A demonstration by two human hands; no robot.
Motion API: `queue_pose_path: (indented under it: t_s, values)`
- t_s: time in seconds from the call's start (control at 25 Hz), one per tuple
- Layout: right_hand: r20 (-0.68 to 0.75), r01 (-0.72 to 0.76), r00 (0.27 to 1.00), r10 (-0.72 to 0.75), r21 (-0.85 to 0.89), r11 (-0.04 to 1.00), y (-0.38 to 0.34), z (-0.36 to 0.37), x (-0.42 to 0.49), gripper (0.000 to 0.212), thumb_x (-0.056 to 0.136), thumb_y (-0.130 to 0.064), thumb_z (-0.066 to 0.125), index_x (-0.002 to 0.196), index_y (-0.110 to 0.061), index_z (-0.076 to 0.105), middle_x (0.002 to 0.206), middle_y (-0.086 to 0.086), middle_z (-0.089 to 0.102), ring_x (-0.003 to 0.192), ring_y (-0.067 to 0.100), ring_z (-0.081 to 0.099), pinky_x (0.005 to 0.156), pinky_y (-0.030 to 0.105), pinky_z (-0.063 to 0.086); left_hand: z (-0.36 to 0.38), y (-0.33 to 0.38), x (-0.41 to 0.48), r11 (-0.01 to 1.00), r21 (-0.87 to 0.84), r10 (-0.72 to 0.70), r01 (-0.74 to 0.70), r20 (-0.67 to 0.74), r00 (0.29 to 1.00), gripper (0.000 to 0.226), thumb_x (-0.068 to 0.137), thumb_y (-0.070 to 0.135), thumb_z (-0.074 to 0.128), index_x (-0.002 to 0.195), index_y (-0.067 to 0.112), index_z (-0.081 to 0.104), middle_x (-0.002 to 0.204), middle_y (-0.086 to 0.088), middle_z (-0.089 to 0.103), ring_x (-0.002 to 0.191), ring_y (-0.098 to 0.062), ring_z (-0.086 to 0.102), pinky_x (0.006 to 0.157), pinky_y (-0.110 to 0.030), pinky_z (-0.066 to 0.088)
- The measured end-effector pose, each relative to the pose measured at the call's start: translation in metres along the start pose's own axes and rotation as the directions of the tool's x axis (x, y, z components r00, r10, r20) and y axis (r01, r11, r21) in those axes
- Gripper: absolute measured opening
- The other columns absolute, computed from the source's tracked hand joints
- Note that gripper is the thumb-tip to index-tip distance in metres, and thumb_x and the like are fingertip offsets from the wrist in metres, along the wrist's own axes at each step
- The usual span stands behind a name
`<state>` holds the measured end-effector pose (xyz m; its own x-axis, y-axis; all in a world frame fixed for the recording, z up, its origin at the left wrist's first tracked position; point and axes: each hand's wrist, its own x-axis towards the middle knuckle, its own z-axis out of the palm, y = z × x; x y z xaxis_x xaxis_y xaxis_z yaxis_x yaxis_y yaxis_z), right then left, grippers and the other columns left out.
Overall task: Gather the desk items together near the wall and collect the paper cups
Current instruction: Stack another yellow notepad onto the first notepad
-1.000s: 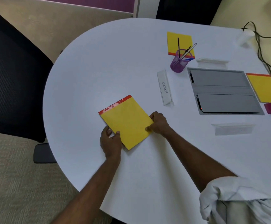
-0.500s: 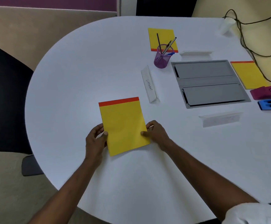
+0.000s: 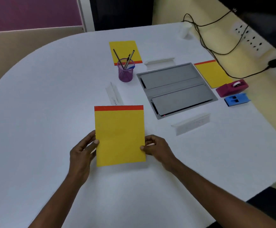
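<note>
Left hand [image 3: 82,150]: gripping the notepad's left edge; thumb on top, fingers curled round it
Right hand [image 3: 157,148]: pinching the right edge; thumb on the face
Notepad [image 3: 120,135]: yellow, red strip at the far end; between both hands, over the white table [image 3: 35,96]
Paper cup [image 3: 185,31]: at the table's far edge, beside a black cable [image 3: 216,51]; well apart from both hands

The surface [image 3: 43,104] is smooth, white and not shiny. The grey panel [image 3: 176,89] set in it looks like dull metal. Left of the panel, the purple pen cup [image 3: 125,74] is wire mesh. The yellow pad [image 3: 120,137] is plain paper.
</note>
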<state>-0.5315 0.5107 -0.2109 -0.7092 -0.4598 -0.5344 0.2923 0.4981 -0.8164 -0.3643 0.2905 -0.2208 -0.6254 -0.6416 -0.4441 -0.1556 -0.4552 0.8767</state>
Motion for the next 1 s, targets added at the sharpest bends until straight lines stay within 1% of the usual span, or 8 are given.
queue_pose_path:
  t_s: [0.12, 0.2, 0.28, 0.44, 0.6, 0.72, 0.88, 1.0]
  values:
    - [-0.103, 0.011, 0.995, 0.009, 0.191, 0.982, -0.003, -0.052, -0.004, 0.021, 0.089, -0.016, 0.073, 0.11, -0.012, 0.072, 0.109, 0.014, 0.072, 0.096, 0.024, 0.074, 0.079, 0.031, 0.062, 0.066, 0.016, 0.026, 1.0, 0.021, -0.023, 0.021, 0.114, 0.993, 0.037, 0.09, 0.009, 0.068, 0.122, 0.028, 0.07, 0.116, 0.007, 0.074, 0.103, -0.009, 0.072, 0.07, -0.02, 0.059]
    - [-0.19, 0.037, 0.982, 0.013, 0.255, 0.966, -0.008, -0.089, -0.003, 0.02, 0.091, -0.014, 0.07, 0.111, -0.014, 0.072, 0.107, 0.011, 0.074, 0.094, 0.021, 0.075, 0.075, 0.027, 0.061, 0.114, 0.025, 0.044, 0.998, 0.057, -0.033, 0.022, 0.191, 0.981, 0.038, 0.091, 0.008, 0.067, 0.125, 0.025, 0.069, 0.115, 0.003, 0.074, 0.103, -0.012, 0.072, 0.074, -0.023, 0.059]
    - [-0.264, 0.055, 0.964, 0.027, 0.299, 0.953, -0.012, -0.124, 0.002, 0.02, 0.092, -0.011, 0.068, 0.112, -0.014, 0.072, 0.106, 0.009, 0.076, 0.095, 0.02, 0.075, 0.076, 0.029, 0.062, 0.162, 0.031, 0.059, 0.996, 0.074, -0.058, 0.041, 0.241, 0.969, 0.039, 0.091, 0.009, 0.067, 0.128, 0.022, 0.067, 0.115, 0.0, 0.074, 0.105, -0.015, 0.071, 0.079, -0.027, 0.058]
    - [-0.392, 0.095, 0.92, 0.02, 0.273, 0.957, -0.025, -0.203, 0.03, 0.026, 0.093, -0.008, 0.066, 0.119, -0.008, 0.069, 0.106, 0.008, 0.076, 0.089, 0.016, 0.075, 0.073, 0.027, 0.061, 0.25, 0.036, 0.087, 0.99, 0.134, -0.096, 0.047, 0.388, 0.917, 0.036, 0.093, 0.011, 0.066, 0.129, 0.018, 0.065, 0.11, 0.001, 0.076, 0.1, -0.013, 0.073, 0.074, -0.023, 0.06]
    - [-0.487, 0.07, 0.873, -0.019, 0.087, 0.994, -0.046, -0.284, 0.083, 0.034, 0.092, -0.004, 0.065, 0.126, -0.005, 0.065, 0.111, 0.017, 0.073, 0.099, 0.028, 0.07, 0.091, 0.044, 0.058, 0.332, 0.037, 0.123, 0.976, 0.218, -0.13, 0.031, 0.458, 0.879, 0.03, 0.094, 0.005, 0.063, 0.124, 0.005, 0.064, 0.103, -0.004, 0.075, 0.083, -0.011, 0.075, 0.072, -0.026, 0.063]
    - [-0.492, 0.069, 0.859, -0.144, -0.168, 0.983, -0.067, -0.337, 0.127, 0.041, 0.092, 0.0, 0.062, 0.131, -0.011, 0.061, 0.113, 0.014, 0.07, 0.099, 0.022, 0.064, 0.083, 0.033, 0.052, 0.391, 0.036, 0.152, 0.983, 0.185, -0.108, 0.024, 0.463, 0.88, 0.026, 0.096, 0.003, 0.06, 0.122, 0.002, 0.064, 0.102, -0.006, 0.074, 0.079, -0.012, 0.074, 0.068, -0.023, 0.061]
    - [-0.389, 0.036, 0.858, -0.336, -0.608, 0.793, -0.085, -0.373, 0.176, 0.051, 0.092, -0.011, 0.066, 0.141, -0.013, 0.052, 0.143, 0.009, 0.055, 0.127, 0.022, 0.055, 0.1, 0.022, 0.04, 0.462, 0.024, 0.187, 0.992, 0.105, -0.11, 0.075, 0.386, 0.916, 0.026, 0.098, 0.001, 0.056, 0.122, 0.001, 0.064, 0.103, -0.009, 0.073, 0.083, -0.02, 0.073, 0.071, -0.027, 0.062]
    - [-0.271, 0.125, 0.868, -0.415, -0.69, 0.713, -0.086, -0.36, 0.207, 0.046, 0.094, -0.028, 0.065, 0.137, -0.015, 0.057, 0.147, 0.005, 0.053, 0.133, 0.022, 0.052, 0.107, 0.024, 0.039, 0.509, 0.014, 0.213, 0.991, 0.045, -0.137, 0.13, 0.324, 0.936, 0.027, 0.097, -0.001, 0.056, 0.123, -0.003, 0.061, 0.108, -0.016, 0.07, 0.085, -0.026, 0.07, 0.07, -0.03, 0.063]
